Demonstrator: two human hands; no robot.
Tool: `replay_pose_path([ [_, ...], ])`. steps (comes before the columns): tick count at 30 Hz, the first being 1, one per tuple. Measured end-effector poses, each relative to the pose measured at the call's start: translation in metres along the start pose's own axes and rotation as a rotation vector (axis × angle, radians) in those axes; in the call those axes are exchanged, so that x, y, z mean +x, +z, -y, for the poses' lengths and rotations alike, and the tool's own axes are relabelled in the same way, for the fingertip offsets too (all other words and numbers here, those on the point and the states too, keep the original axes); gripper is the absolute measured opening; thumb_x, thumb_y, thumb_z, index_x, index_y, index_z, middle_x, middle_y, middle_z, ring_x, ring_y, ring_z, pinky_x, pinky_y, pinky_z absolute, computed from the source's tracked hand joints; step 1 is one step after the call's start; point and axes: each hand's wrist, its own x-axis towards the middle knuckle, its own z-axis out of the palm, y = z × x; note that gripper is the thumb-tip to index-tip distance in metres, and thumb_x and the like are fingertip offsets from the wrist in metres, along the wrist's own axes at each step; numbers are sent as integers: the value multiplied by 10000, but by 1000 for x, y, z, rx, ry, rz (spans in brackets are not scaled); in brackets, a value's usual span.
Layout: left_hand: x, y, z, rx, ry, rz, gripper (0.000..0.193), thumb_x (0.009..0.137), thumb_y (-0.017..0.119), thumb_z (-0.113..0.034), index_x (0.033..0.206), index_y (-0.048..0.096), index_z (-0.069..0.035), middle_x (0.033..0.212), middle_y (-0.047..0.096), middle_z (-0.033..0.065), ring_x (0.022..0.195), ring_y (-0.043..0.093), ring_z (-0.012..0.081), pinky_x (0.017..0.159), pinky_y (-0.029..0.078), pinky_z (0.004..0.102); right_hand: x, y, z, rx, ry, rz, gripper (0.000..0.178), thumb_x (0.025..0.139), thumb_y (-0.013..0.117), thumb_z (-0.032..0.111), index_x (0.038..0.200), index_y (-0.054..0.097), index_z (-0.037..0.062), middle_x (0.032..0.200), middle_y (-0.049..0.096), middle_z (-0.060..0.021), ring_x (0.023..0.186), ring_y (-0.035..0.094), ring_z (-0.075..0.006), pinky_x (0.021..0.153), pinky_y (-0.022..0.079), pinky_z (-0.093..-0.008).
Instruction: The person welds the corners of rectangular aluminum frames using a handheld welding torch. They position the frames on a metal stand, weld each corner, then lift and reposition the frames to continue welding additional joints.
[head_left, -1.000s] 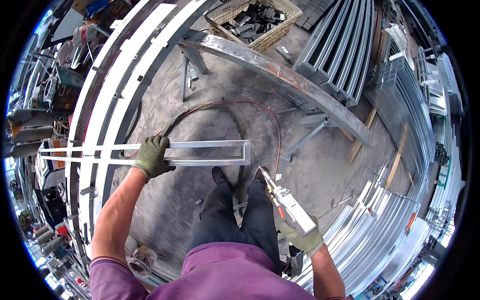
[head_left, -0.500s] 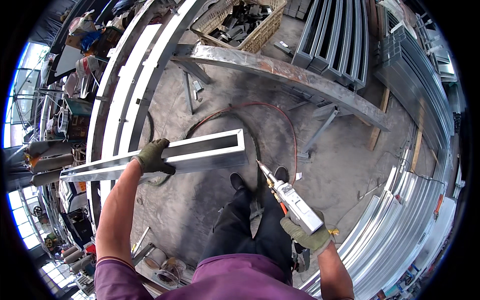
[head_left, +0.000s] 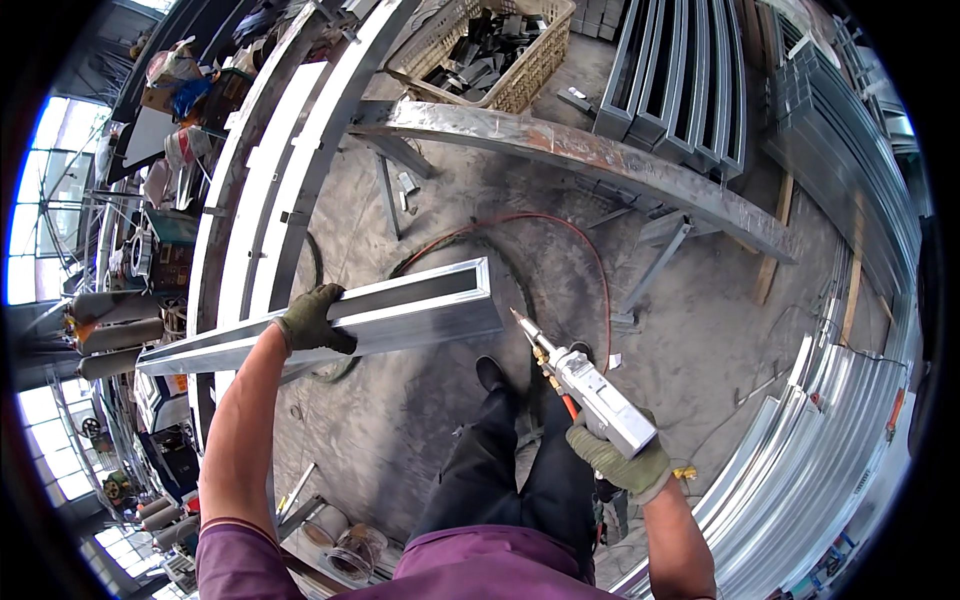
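My left hand (head_left: 316, 320), in an olive-green work glove, is wrapped over a long, narrow, rectangular silver metal frame (head_left: 425, 325). The frame slants across in front of me, its squared end closest to my feet and its far end reaching left over pale rails. In my gloved right hand (head_left: 622, 462) is a white handheld welding gun (head_left: 598, 400) with a slim, copper-coloured tip, brass fittings and an orange-red hose. The gun points up and left. Its tip is a short way off the frame's end corner, not touching it. My right fingers are partly hidden behind the gun body.
Long white rails (head_left: 280, 200) run along the left. A rusty steel beam (head_left: 560, 140) on legs crosses ahead, with a cream plastic crate (head_left: 530, 75) of dark metal pieces beyond. Stacked metal frames (head_left: 680, 80) and silver profiles (head_left: 800, 450) line the right. A red hose (head_left: 590, 245) curves across the floor.
The view has shifted a little, moving most things rightward in the picture. The metal frame has tipped slightly, showing more of its near side. Both hands keep their holds.
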Motion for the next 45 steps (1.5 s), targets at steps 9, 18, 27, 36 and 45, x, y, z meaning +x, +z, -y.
replay_pose_path([
  [9, -14, 7, -11, 99, 0, -126, 1164, 617, 1017, -475, 1618, 545, -117, 1556, 608, 231, 1475, 531, 442, 1264, 422, 494, 14, -8, -20, 131, 59, 8, 348, 917, 903, 154, 1228, 794, 40, 968, 820, -55, 863, 786, -160, 780, 629, -332],
  [18, -24, 6, -13, 8, 5, -132, 1181, 627, 1049, -388, 1652, 519, -138, 1550, 605, 236, 1453, 570, 420, 1233, 475, 485, 32, -22, -45, 29, -210, 58, 303, 889, 903, 112, 1174, 813, 60, 1010, 839, -67, 927, 824, -210, 804, 649, -359],
  [27, -24, 4, -14, -59, -2, -100, 1172, 629, 1053, -330, 1653, 516, -139, 1581, 575, 216, 1475, 558, 386, 1245, 473, 462, 48, -20, -60, 153, -244, 80, 356, 877, 907, 58, 1213, 798, 14, 1038, 846, -81, 926, 815, -189, 820, 643, -328],
  [36, -23, 2, -21, 4, 52, -112, 1157, 650, 1065, -299, 1638, 507, -73, 1525, 625, 214, 1432, 603, 359, 1220, 492, 437, 43, -11, -93, 232, -231, 77, 316, 868, 890, 68, 1165, 796, 16, 952, 812, -96, 847, 797, -252, 779, 639, -371],
  [45, -23, 2, -16, -30, 24, -84, 1194, 641, 1061, -304, 1670, 486, -119, 1602, 559, 207, 1485, 557, 371, 1234, 492, 454, 57, -18, -74, 142, -363, 54, 317, 868, 886, 75, 1165, 796, 7, 960, 806, -107, 855, 792, -266, 780, 639, -373],
])
